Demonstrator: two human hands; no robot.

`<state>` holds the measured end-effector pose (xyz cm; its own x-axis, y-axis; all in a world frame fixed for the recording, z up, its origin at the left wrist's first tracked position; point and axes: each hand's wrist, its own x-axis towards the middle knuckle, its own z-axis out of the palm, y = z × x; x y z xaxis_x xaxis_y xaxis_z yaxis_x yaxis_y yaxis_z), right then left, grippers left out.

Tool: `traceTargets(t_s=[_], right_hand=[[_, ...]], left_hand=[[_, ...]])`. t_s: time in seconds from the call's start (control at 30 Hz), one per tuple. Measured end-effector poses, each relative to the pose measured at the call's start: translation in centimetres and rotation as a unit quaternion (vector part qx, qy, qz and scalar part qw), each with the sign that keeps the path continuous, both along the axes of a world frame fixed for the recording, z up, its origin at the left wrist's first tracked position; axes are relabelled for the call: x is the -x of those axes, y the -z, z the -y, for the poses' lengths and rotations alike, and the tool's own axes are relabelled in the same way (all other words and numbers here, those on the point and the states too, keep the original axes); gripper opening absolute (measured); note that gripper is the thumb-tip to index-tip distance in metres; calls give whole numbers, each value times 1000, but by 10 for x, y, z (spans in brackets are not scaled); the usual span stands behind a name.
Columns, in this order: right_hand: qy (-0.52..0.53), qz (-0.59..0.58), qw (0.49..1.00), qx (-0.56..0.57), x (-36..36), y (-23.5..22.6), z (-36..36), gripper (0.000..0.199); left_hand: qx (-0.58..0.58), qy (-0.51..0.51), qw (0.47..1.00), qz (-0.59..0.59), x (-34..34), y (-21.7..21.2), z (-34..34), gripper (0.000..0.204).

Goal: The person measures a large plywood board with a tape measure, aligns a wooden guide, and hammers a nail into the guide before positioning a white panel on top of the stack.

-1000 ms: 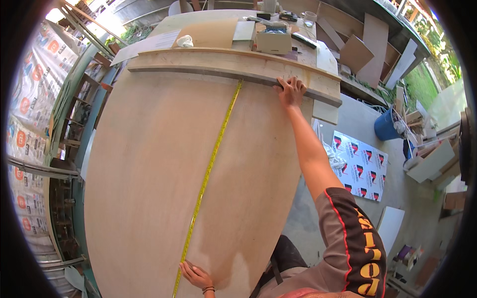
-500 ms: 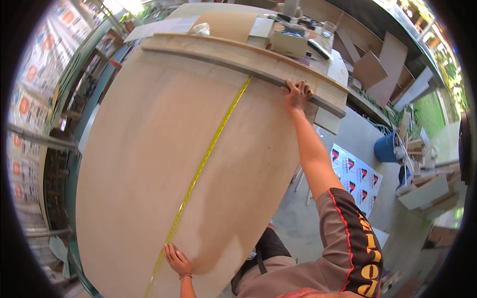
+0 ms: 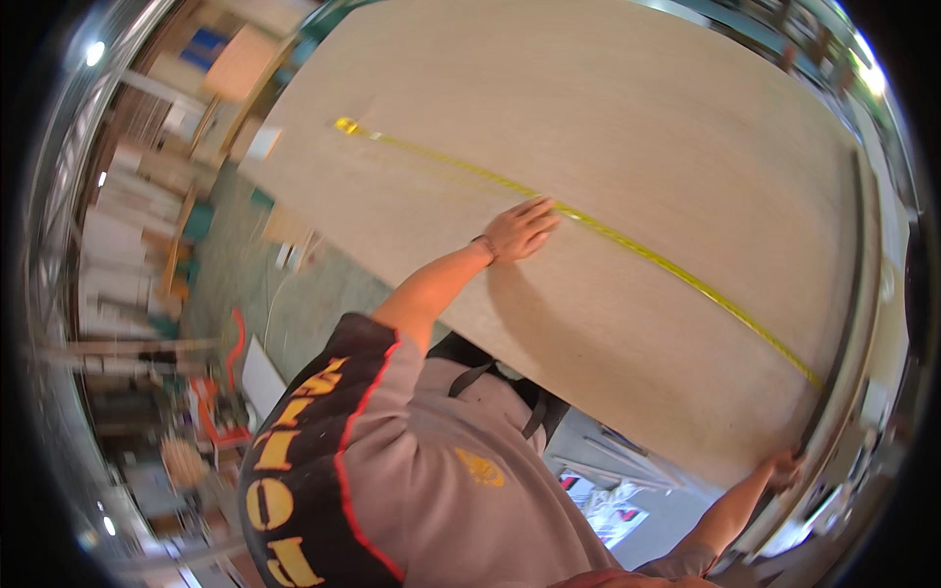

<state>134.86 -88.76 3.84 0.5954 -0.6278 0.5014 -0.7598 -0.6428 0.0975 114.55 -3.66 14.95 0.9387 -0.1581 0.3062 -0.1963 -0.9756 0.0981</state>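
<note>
Left hand (image 3: 520,230) flat, fingers spread, pressing yellow tape measure (image 3: 627,245) onto plywood sheet (image 3: 627,127); no pinch. Tape runs both ways from palm, across sheet toward far edge. Right hand (image 3: 781,470) at sheet corner; closure indistinct, cannot tell. Judgement: tape thin, springy, likely to slide; pin flat. Sheet stiff, heavy; lift by edges.

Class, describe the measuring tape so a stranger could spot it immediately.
Find the big pale plywood sheet filling most of the view. A thin yellow measuring tape runs across it, pinned midway by the left hand. It is the only bright line on the plain wood.
</note>
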Motion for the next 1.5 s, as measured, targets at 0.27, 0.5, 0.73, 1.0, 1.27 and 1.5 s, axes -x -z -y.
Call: traceTargets(t_s=[0.27, 0.5, 0.73, 1.0, 1.27, 1.5], right_hand=[[7, 40, 999, -34, -1, -27, 4, 53], [33, 21, 999, -20, -5, -29, -7, 53], [9, 53, 999, 4, 4, -23, 12, 62], [-183, 18, 979, -83, 44, -9, -271, 70], [-491, -81, 826, -265, 174, -86, -741, 68], [-468, -61, 847, -246, 216, -78, -977, 58]], left_hand=[[-11, 1, 1000, 25, -2, 1, 11, 38], [-5, -3, 1000, 6, -6, 4, 6, 38], [14, 24, 1000, 8, -16, 9, 3, 45], [156, -236, 958, 54, 34, 7, -47, 60], [169, -569, 786, 175, 147, 35, -347, 81], [179, -515, 826, 140, 193, 22, -581, 102]])
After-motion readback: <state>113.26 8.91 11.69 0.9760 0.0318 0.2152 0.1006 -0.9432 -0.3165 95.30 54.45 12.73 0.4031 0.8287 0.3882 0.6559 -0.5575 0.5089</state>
